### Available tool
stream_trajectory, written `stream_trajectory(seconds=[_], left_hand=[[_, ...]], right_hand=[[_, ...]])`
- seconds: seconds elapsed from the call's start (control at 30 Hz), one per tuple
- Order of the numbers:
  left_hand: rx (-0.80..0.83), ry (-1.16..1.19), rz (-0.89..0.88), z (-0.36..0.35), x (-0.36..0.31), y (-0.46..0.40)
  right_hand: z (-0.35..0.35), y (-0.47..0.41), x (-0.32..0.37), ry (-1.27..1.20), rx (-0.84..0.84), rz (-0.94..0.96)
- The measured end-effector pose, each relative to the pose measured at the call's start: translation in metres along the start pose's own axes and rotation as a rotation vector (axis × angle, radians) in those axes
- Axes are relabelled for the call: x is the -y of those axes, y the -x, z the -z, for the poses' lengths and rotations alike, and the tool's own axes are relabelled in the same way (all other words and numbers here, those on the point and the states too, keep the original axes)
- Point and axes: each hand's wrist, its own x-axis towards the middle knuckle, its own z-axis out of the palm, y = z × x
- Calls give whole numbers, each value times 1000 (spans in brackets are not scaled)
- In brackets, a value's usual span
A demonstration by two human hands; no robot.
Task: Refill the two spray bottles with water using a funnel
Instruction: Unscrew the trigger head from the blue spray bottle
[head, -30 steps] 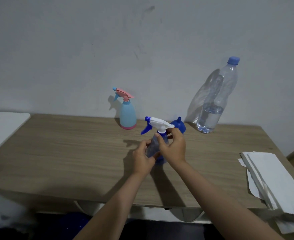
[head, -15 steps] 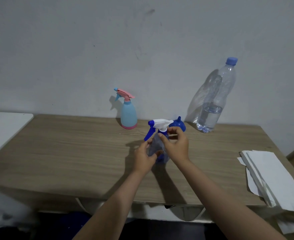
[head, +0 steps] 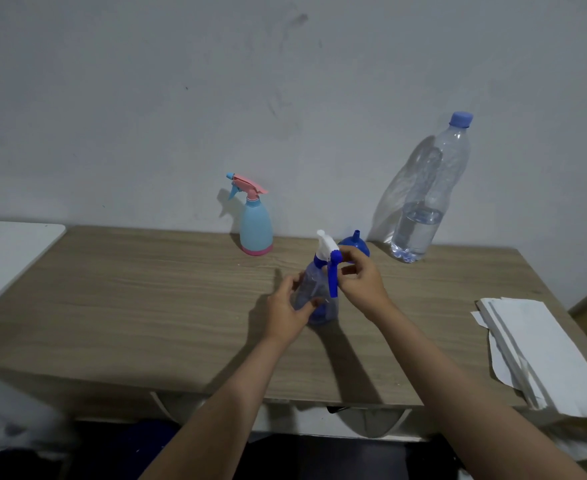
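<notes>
A clear blue spray bottle [head: 314,294] stands mid-table. My left hand [head: 286,310] wraps its body from the left. My right hand [head: 363,284] pinches its white and blue trigger head [head: 328,252], whose blue trigger points toward me. Behind it a blue funnel [head: 356,242] sits upside down, partly hidden by my right hand. A light blue spray bottle [head: 255,225] with a pink head stands by the wall. Right of the funnel stands a capped clear water bottle [head: 423,202], about a third full.
The wooden table [head: 146,299] stands against a grey wall. A stack of white papers [head: 541,351] lies on its right end, overhanging the front edge. A white surface [head: 4,251] adjoins the table on the left.
The trigger head has turned: its nozzle pointed left before, and now the trigger faces me. My right hand rotated with it while the left hand kept the bottle in place.
</notes>
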Motion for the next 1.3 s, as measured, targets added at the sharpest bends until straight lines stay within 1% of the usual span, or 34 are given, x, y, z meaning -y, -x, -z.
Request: stream_trajectory(seconds=[0.07,0.17,0.33,0.43,0.57,0.77,0.97,1.1,1.3], left_hand=[[13,12,-10,0,1,0],[20,22,-5,-1,2,0],[9,51,12,-2,3,0],[16,35,4,0,-3,1],[23,77,22,0,-4,1],[30,116,26,-2,-5,1],[22,137,35,-2,-5,2],[7,141,26,-1,-8,4],[2,157,23,-2,-8,4]], right_hand=[[2,-4,0,-34,2,-20],[0,-7,3,9,8,-15],[3,-1,3,31,67,-8],[1,-2,2,4,13,-15],[-5,-6,2,20,-35,-27],[-7,3,10,63,-40,34],[-8,10,15,102,-8,33],[-7,9,15,85,22,2],[-14,3,9,18,-111,-50]])
